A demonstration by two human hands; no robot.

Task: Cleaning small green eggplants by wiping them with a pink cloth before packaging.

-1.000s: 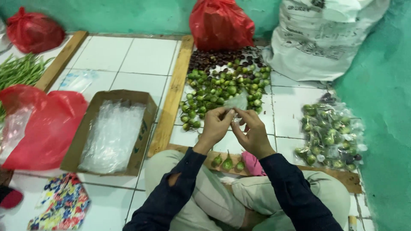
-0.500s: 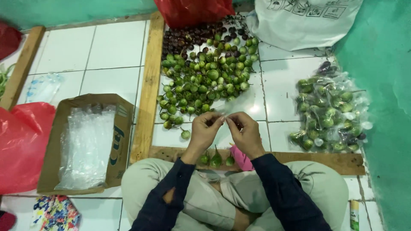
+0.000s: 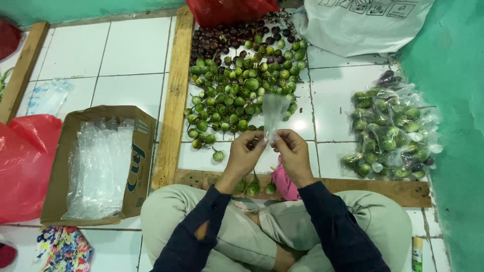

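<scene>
A white tiled floor (image 3: 101, 55) fills the frame, split by wooden slats (image 3: 174, 95) that likely keep the produce from rolling away. At top right lies a big white sack (image 3: 363, 25), and at far left a red bag (image 3: 25, 166) sits slumped. Left of centre, an open cardboard box (image 3: 138, 151) holds a stack of clear bags (image 3: 98, 166), within easy reach of the seated person. In the upper middle spreads a heap of small green eggplants (image 3: 242, 90), with darker purple ones (image 3: 222, 38) behind it. At right, filled packets (image 3: 393, 131) are piled apart from the loose heap, probably to keep finished ones separate. At centre, both hands are raised over the lap. The left hand (image 3: 244, 156) and right hand (image 3: 292, 153) each pinch an edge of one small clear bag (image 3: 275, 113), grip closed on its mouth, the bag standing up above the fingers, apparently being rubbed open. A few eggplants (image 3: 254, 187) and a pink scrap (image 3: 285, 184) lie just under the wrists.
</scene>
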